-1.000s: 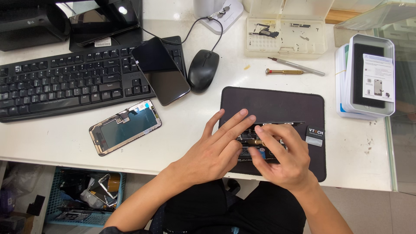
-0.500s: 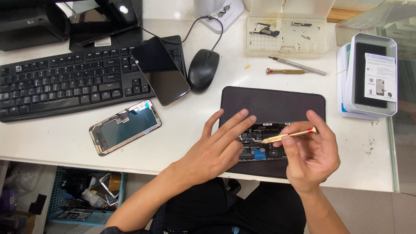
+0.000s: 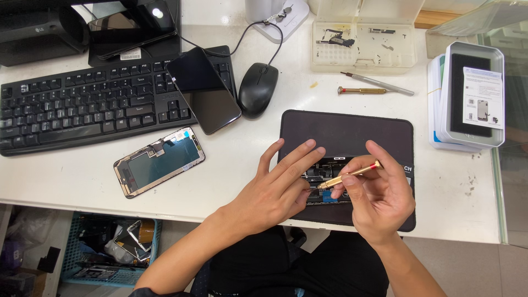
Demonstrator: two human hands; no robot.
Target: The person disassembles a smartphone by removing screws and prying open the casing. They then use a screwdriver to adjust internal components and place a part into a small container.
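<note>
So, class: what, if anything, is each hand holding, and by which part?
The right hand holds a gold screwdriver around the middle of its handle. The left hand grips nothing; its fingers press down on the opened phone.

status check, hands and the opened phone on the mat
Left hand pins opened black phone on dark mat. Right hand grips gold screwdriver, tip at phone. Nothing blocking.

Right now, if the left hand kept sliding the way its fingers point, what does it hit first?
Probably the gold screwdriver held by the right hand. The left hand has its fingers aimed up-right over the opened phone; height is unclear.
</note>
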